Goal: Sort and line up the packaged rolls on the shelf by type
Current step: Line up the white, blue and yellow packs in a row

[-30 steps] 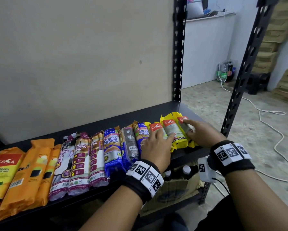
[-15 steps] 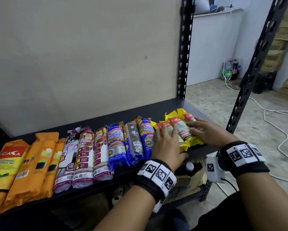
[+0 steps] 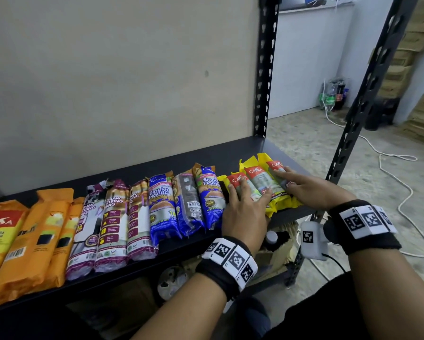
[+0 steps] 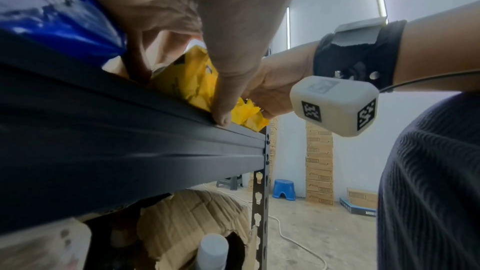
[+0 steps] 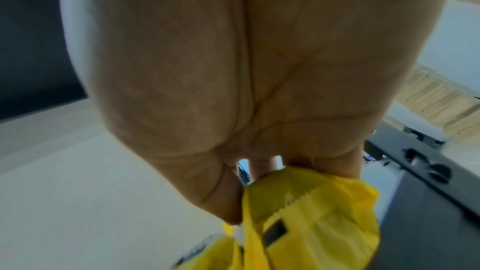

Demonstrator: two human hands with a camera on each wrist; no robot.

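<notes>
Hidden: the near ends of the yellow rolls lie under the left hand and right hand, so the head view does not show how those ends line up.
Cut off: the leftmost of the orange rolls runs out of the left edge of the head view.
Hard to make out: the right wrist view is blurred and mostly filled by palm; only crinkled yellow wrapper shows below it. Small print on every label is unreadable.
Left hand fingers: laid flat and nearly straight on the leftmost yellow roll, holding nothing; in the left wrist view the thumb tip meets the front lip of the shelf.
Right hand fingers: stretched out flat on the rightmost yellow roll, pressing on it, not curled round it.
Yellow rolls: three, at the right end of the shelf, touching side by side, red label ends pointing to the back wall, tilted a little leftward at the far end.
Blue rolls: three, just left of the left hand, long axes front to back; the middle one shows its dark barcode side.
Maroon-and-white rolls: three, left of the blue ones, same front-to-back lie, near ends over the shelf's front edge.
Orange rolls: three, at the left end, lying front to back too, leaning slightly right at the top.
Below the shelf: a torn cardboard box with a white bottle cap.
</notes>
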